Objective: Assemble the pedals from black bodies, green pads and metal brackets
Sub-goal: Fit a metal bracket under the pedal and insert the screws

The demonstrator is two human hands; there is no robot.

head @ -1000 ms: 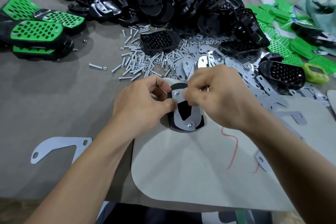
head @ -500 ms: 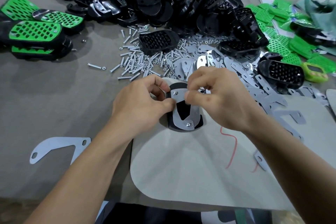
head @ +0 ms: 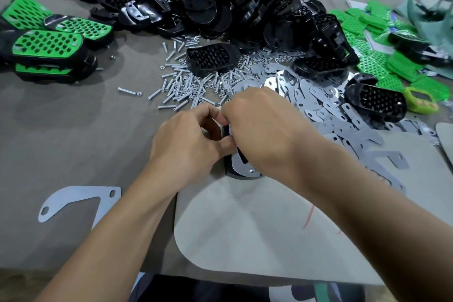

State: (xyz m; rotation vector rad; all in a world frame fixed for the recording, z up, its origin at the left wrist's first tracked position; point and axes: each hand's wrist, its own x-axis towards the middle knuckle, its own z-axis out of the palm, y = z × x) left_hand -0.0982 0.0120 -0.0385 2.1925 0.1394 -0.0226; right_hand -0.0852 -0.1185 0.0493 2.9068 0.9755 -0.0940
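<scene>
Fastening step: left hand [head: 186, 147] grips black plastic body [head: 230, 169]; right hand [head: 264, 135] covers silver metal bracket [head: 238, 165], grip unseen. Next, likely: secure bracket top.

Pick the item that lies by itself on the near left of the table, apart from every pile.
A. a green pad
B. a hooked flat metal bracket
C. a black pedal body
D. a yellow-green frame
B: the hooked flat metal bracket lies alone on the grey table at near left, while the screws and the heaped black bodies sit farther back.
</scene>
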